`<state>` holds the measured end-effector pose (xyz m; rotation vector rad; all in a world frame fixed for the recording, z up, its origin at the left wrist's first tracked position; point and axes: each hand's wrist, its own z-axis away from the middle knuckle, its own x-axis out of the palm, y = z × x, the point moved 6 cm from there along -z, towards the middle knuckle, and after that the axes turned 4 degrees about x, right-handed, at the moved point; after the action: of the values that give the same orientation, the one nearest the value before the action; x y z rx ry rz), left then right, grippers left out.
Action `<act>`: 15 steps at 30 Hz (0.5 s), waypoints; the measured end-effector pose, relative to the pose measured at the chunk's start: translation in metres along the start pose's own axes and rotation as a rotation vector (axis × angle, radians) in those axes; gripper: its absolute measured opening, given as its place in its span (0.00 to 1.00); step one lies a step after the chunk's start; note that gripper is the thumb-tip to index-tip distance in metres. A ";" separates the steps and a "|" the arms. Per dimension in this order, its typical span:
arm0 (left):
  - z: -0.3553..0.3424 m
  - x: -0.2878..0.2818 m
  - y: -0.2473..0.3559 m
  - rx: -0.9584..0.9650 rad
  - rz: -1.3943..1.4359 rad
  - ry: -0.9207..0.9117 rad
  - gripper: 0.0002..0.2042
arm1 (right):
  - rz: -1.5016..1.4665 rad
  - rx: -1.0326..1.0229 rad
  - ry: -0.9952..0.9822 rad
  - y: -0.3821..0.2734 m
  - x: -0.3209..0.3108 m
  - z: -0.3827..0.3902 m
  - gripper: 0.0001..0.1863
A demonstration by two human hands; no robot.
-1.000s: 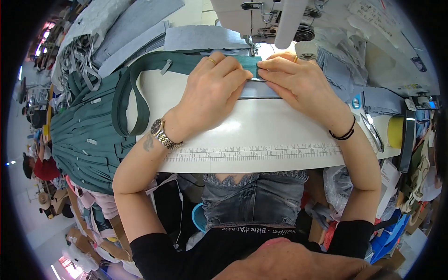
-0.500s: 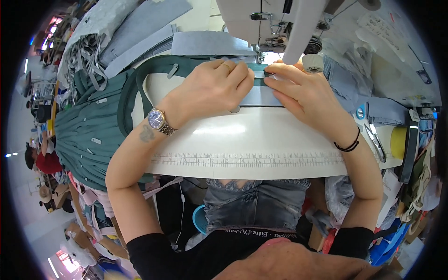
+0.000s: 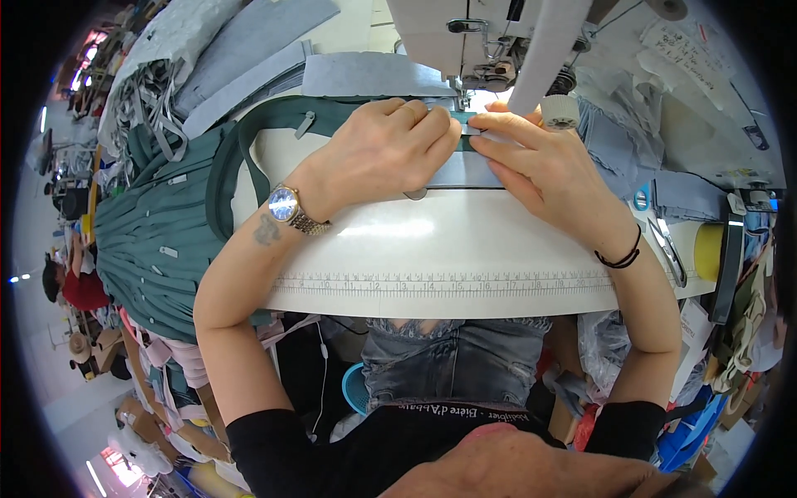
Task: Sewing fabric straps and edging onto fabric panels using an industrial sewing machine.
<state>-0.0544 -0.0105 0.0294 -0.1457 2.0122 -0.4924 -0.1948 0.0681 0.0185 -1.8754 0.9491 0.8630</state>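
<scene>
White sewing table [image 3: 374,249], its near edge bearing a printed scale [image 3: 432,287]. The green band [image 3: 278,110] lies before the sewing machine [image 3: 427,37], partly covered by both hands. Left hand [image 3: 388,145]: fingers curled over the band, tips hidden, grip indeterminable. Right hand [image 3: 531,149]: fingertips slightly apart at the band; any pinch cannot be discerned. Blue tub [image 3: 354,388], partly hidden beside the lap [image 3: 452,357]: contents indistinct.

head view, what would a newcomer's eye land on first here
Probably the two hands, left hand and right hand, close together at a green strip just in front of the sewing machine. Next, the big gathered green cloth spread on the left. The shiny watch on the left wrist also stands out.
</scene>
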 end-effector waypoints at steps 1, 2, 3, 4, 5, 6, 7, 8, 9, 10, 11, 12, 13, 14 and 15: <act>0.000 -0.001 -0.001 -0.002 -0.003 0.006 0.17 | 0.012 -0.011 -0.009 0.000 0.001 -0.001 0.13; 0.000 -0.001 -0.001 -0.004 -0.007 0.004 0.17 | 0.024 -0.024 -0.018 0.000 0.002 -0.002 0.14; 0.000 -0.003 -0.003 -0.036 0.025 0.034 0.14 | 0.026 -0.031 -0.017 -0.002 0.001 -0.003 0.14; -0.001 -0.004 -0.005 -0.068 0.056 0.064 0.11 | 0.025 0.002 -0.032 -0.004 0.000 -0.004 0.15; -0.001 -0.002 -0.005 -0.072 0.045 0.063 0.11 | 0.024 0.032 -0.046 -0.006 0.000 -0.005 0.16; 0.000 -0.002 -0.007 -0.110 0.084 0.080 0.11 | 0.022 0.013 -0.039 -0.008 0.000 -0.006 0.16; 0.001 -0.003 -0.010 -0.148 0.121 0.096 0.11 | 0.055 0.008 -0.034 -0.008 0.000 -0.005 0.16; 0.001 -0.004 -0.009 -0.153 0.099 0.090 0.11 | 0.088 0.002 -0.028 -0.009 0.000 -0.004 0.17; 0.000 -0.010 -0.010 -0.182 0.134 0.153 0.11 | 0.179 -0.037 -0.042 -0.012 0.000 -0.001 0.18; 0.000 -0.017 -0.012 -0.210 0.169 0.216 0.11 | 0.180 -0.055 -0.032 -0.013 -0.001 0.000 0.18; 0.006 -0.025 -0.023 -0.283 0.162 0.229 0.12 | 0.190 -0.053 -0.032 -0.013 0.000 -0.001 0.19; 0.011 -0.034 -0.036 -0.282 0.148 0.224 0.12 | 0.197 -0.046 -0.033 -0.016 0.000 -0.002 0.19; 0.019 -0.038 -0.061 -0.391 0.107 0.228 0.12 | 0.193 -0.046 -0.028 -0.019 0.000 -0.002 0.19; 0.029 -0.043 -0.078 -0.499 0.065 0.232 0.12 | 0.190 -0.032 -0.038 -0.020 0.000 -0.004 0.19; 0.039 -0.048 -0.082 -0.494 0.070 0.233 0.12 | 0.194 -0.012 -0.051 -0.019 -0.002 -0.002 0.19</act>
<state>-0.0063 -0.0815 0.0861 -0.3307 2.3281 0.0451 -0.1789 0.0733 0.0282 -1.7837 1.1089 1.0284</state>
